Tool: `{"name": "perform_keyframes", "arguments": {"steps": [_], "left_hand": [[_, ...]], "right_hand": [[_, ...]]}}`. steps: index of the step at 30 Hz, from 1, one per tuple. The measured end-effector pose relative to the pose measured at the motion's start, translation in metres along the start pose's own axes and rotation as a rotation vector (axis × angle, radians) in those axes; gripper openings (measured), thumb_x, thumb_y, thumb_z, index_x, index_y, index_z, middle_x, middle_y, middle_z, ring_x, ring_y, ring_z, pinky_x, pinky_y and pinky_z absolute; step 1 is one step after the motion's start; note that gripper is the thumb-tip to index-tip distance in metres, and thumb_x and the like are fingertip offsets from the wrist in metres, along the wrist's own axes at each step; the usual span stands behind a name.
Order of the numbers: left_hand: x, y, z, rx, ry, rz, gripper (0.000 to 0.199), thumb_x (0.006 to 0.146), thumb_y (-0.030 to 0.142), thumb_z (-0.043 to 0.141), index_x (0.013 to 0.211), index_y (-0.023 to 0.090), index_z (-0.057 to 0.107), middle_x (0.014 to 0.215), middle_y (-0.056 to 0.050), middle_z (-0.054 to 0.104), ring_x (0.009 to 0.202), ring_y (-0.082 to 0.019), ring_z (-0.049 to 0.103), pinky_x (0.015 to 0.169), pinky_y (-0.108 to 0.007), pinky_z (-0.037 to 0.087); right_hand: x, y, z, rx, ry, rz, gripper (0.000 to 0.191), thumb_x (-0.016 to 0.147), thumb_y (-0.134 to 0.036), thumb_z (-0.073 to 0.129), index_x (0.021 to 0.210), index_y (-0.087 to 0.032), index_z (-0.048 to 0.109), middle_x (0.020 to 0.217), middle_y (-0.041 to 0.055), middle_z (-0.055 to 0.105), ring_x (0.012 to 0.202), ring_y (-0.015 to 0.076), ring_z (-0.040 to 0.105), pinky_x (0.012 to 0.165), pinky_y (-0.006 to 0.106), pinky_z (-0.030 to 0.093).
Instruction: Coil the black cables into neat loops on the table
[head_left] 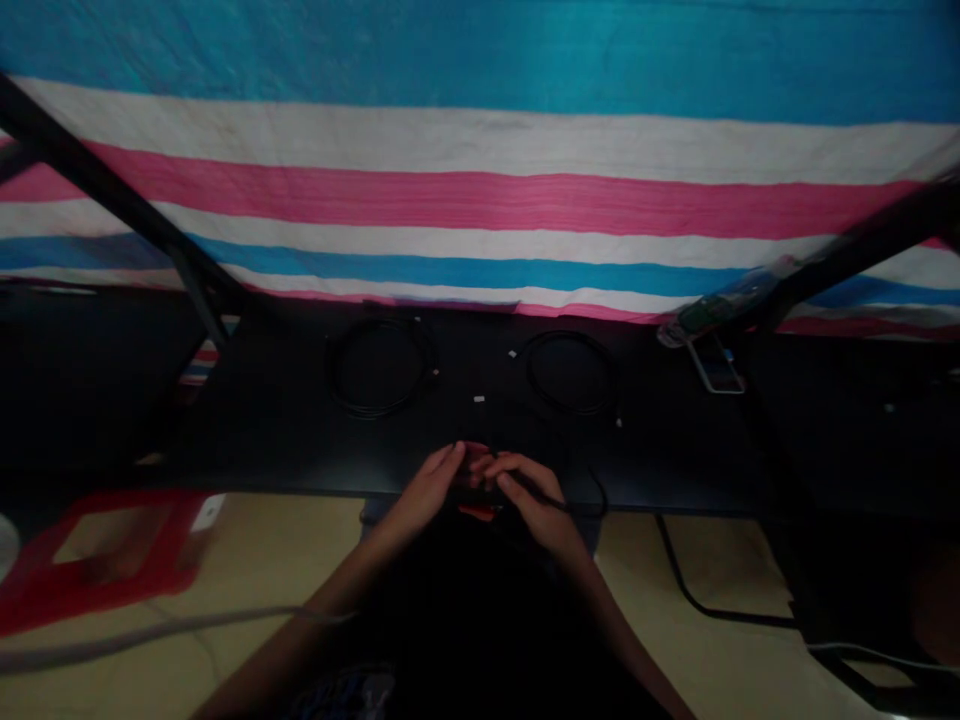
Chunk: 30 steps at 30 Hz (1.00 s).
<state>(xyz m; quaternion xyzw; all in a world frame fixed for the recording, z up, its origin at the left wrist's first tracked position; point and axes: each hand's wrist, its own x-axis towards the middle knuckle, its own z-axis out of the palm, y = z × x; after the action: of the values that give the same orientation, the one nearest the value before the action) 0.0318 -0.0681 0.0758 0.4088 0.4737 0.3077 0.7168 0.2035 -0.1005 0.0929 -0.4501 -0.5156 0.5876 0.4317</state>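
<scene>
My left hand (435, 482) and my right hand (531, 492) meet at the near edge of the black table, fingertips almost touching. A dark cable (541, 494) runs through the curled fingers of my right hand, and a loop of it bends round on the table to the right. My left fingers are bent inward with the thumb on top; what lies between them is too dark to make out. Beyond my hands rest a coiled black cable (334, 395) on the left and another coiled cable (531, 378) on the right, both with pale connector ends. A small white connector (479, 399) lies between the coils.
A clear plastic bottle (712, 310) lies at the back right beside a phone-like object (716, 365). Striped sheeting (480, 200) hangs behind the table (285, 450). Dark slanted frame bars (127, 190) stand at both sides. A red plastic stool-like object (97, 590) is at lower left.
</scene>
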Motion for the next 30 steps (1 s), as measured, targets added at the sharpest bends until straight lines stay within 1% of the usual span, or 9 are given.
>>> {"name": "perform_keyframes", "arguments": {"steps": [5, 8, 10, 13, 16, 20, 23, 26, 30], "left_hand": [[0.008, 0.006, 0.012, -0.213, 0.066, -0.023, 0.04, 0.088, 0.059, 0.053, 0.085, 0.018, 0.056, 0.092, -0.009, 0.072, 0.084, -0.02, 0.067, 0.075, -0.031, 0.053], [0.014, 0.015, 0.002, -0.281, 0.104, -0.052, 0.037, 0.087, 0.056, 0.057, 0.08, 0.02, 0.048, 0.076, -0.003, 0.065, 0.071, -0.016, 0.064, 0.064, -0.027, 0.051], [0.017, 0.022, -0.013, -0.313, 0.117, -0.041, 0.037, 0.087, 0.054, 0.057, 0.078, 0.02, 0.045, 0.062, 0.004, 0.052, 0.06, -0.012, 0.059, 0.064, -0.026, 0.051], [0.021, 0.03, -0.04, -0.22, 0.096, -0.105, 0.036, 0.088, 0.053, 0.057, 0.078, 0.02, 0.043, 0.053, 0.011, 0.032, 0.04, -0.006, 0.034, 0.048, -0.021, 0.043], [0.022, 0.036, -0.056, -0.019, 0.031, -0.208, 0.037, 0.089, 0.054, 0.054, 0.078, 0.02, 0.044, 0.053, 0.011, 0.029, 0.039, -0.004, 0.021, 0.037, -0.015, 0.019], [0.026, 0.044, -0.048, 0.33, -0.142, -0.194, 0.04, 0.092, 0.054, 0.048, 0.077, 0.018, 0.053, 0.051, 0.009, 0.031, 0.038, -0.006, 0.026, 0.036, -0.018, 0.018], [0.03, 0.051, -0.036, 0.477, -0.223, -0.128, 0.043, 0.094, 0.053, 0.044, 0.078, 0.017, 0.059, 0.052, 0.006, 0.036, 0.04, -0.008, 0.031, 0.038, -0.02, 0.022], [0.031, 0.054, -0.036, 0.47, -0.244, -0.101, 0.043, 0.093, 0.053, 0.046, 0.085, 0.015, 0.065, 0.056, 0.006, 0.038, 0.044, -0.008, 0.033, 0.04, -0.019, 0.026], [0.028, 0.05, -0.05, 0.387, -0.23, -0.074, 0.041, 0.09, 0.051, 0.053, 0.101, 0.014, 0.067, 0.062, 0.006, 0.038, 0.05, -0.008, 0.036, 0.045, -0.019, 0.03]], "right_hand": [[0.0, 0.022, 0.021, -0.166, -0.152, 0.027, 0.03, 0.088, -0.037, 0.063, 0.118, -0.03, 0.064, 0.112, 0.0052, 0.065, 0.103, 0.0223, 0.06, 0.094, 0.04, 0.049], [-0.016, 0.03, 0.022, -0.158, -0.347, 0.215, 0.082, 0.085, -0.034, 0.068, 0.155, -0.031, 0.025, 0.121, 0.0076, 0.061, 0.092, 0.0192, 0.061, 0.083, 0.037, 0.054], [-0.031, 0.024, 0.014, -0.204, -0.515, 0.307, 0.091, 0.087, -0.034, 0.066, 0.159, -0.029, 0.011, 0.122, 0.0089, 0.063, 0.096, 0.0198, 0.063, 0.088, 0.038, 0.053], [-0.043, -0.002, -0.006, -0.334, -0.619, 0.277, 0.066, 0.091, -0.036, 0.062, 0.153, -0.028, 0.037, 0.129, 0.0098, 0.062, 0.117, 0.0229, 0.058, 0.106, 0.043, 0.044], [-0.028, -0.027, -0.024, -0.373, -0.471, 0.146, 0.042, 0.097, -0.033, 0.053, 0.138, -0.028, 0.056, 0.113, 0.0059, 0.069, 0.104, 0.019, 0.065, 0.097, 0.038, 0.05], [0.017, -0.024, -0.028, -0.749, -0.103, -0.139, 0.047, 0.093, -0.031, 0.059, 0.14, -0.026, 0.055, 0.137, 0.0128, 0.056, 0.129, 0.0271, 0.051, 0.107, 0.049, 0.041], [0.044, -0.007, -0.022, -0.951, -0.107, -0.251, 0.047, 0.09, -0.027, 0.064, 0.137, -0.024, 0.059, 0.138, 0.0143, 0.057, 0.132, 0.0317, 0.048, 0.108, 0.055, 0.037], [0.056, 0.004, -0.023, -0.923, -0.1, -0.253, 0.032, 0.094, -0.021, 0.056, 0.124, -0.024, 0.067, 0.119, 0.0108, 0.068, 0.109, 0.0244, 0.063, 0.098, 0.044, 0.047], [0.059, 0.009, -0.041, -0.808, 0.022, -0.194, 0.024, 0.093, -0.019, 0.055, 0.111, -0.02, 0.071, 0.111, 0.0104, 0.07, 0.099, 0.0217, 0.066, 0.088, 0.035, 0.05]]}}
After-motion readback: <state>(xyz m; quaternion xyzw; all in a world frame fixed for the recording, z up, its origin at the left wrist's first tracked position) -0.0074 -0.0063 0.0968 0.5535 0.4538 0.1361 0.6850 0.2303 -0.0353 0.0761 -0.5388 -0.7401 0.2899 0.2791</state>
